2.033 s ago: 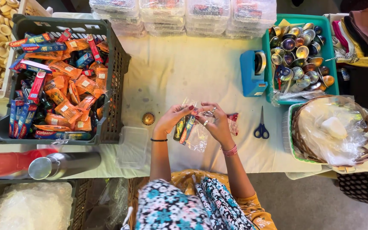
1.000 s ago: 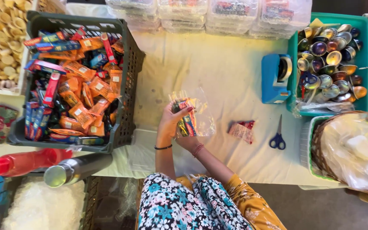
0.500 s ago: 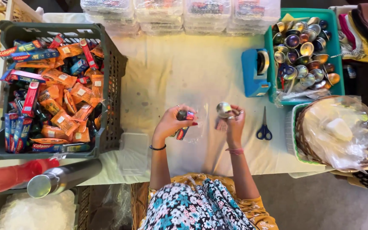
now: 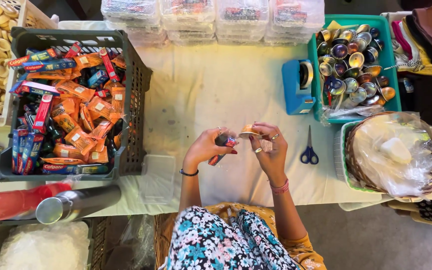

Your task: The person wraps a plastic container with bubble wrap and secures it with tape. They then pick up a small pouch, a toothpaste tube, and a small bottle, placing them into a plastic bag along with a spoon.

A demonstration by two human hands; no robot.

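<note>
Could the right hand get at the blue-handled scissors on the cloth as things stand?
Probably yes. The scissors lie flat on bare white cloth just beside the right hand, nothing between them. But its fingers hold a small round gold container, so it would likely need to free them first.

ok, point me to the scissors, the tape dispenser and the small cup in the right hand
scissors (image 4: 309, 148): head view, on the crossing above the blue handles.
tape dispenser (image 4: 296, 90): head view, on its blue body.
small cup (image 4: 249, 132): head view, on its orange-tan side, at the right hand (image 4: 271, 152) fingertips.
</note>
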